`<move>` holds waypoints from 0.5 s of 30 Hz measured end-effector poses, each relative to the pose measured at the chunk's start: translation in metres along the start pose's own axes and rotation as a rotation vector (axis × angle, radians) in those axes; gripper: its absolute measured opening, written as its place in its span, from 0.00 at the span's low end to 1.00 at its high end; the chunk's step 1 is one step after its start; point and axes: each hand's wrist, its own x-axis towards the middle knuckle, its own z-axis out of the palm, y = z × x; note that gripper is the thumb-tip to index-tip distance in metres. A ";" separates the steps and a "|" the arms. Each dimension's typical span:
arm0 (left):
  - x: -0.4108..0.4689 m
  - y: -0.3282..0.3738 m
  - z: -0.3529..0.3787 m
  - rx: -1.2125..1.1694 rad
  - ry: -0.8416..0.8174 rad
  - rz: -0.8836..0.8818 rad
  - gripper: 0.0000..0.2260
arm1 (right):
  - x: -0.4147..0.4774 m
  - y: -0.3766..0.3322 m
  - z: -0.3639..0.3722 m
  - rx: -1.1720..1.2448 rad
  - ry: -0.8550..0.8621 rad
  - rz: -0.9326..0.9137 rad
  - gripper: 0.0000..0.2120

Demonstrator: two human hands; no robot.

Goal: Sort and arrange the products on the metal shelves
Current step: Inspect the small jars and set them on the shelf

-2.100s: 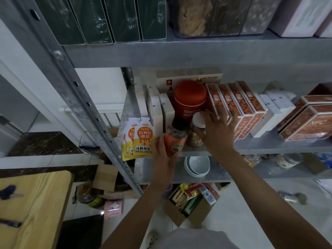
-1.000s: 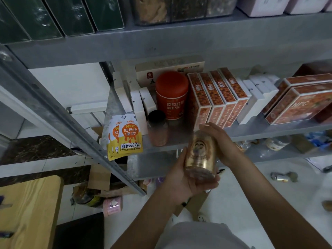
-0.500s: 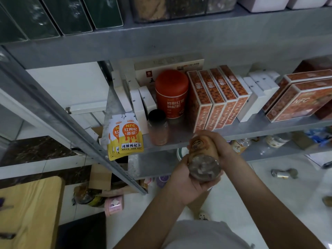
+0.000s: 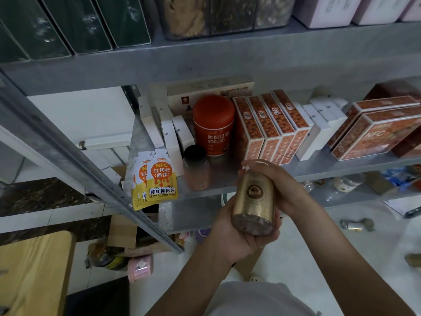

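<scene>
Head view: left hand (image 4: 237, 238) cups the base of a gold jar (image 4: 254, 199), right hand (image 4: 284, 190) wrapped round its top, held in front of the metal shelf (image 4: 341, 166). Set down carelessly, it could topple the dark-capped bottle (image 4: 196, 167) nearby.

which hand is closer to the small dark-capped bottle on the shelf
Left. The left hand cups the gold jar below and right of the dark-capped bottle; the right hand is further right, behind the jar.
</scene>
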 end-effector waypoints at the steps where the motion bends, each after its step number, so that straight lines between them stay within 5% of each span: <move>1: 0.000 -0.002 0.001 0.024 -0.011 0.003 0.27 | 0.001 0.001 -0.001 -0.018 0.027 -0.013 0.13; 4: 0.002 -0.001 0.004 0.254 0.136 0.163 0.26 | 0.001 -0.001 -0.004 -0.078 0.113 -0.055 0.07; 7: 0.004 0.006 0.007 0.727 0.414 0.365 0.27 | 0.003 -0.002 -0.003 -0.306 0.312 -0.128 0.02; 9: 0.002 0.005 0.006 0.949 0.404 0.422 0.33 | 0.003 -0.003 -0.003 -0.390 0.379 -0.165 0.03; 11: 0.000 0.007 0.003 0.862 0.305 0.427 0.35 | 0.002 -0.007 -0.005 -0.390 0.305 -0.133 0.04; 15: -0.006 0.018 0.003 0.260 0.013 0.207 0.31 | -0.005 -0.015 -0.016 -0.039 -0.050 0.037 0.11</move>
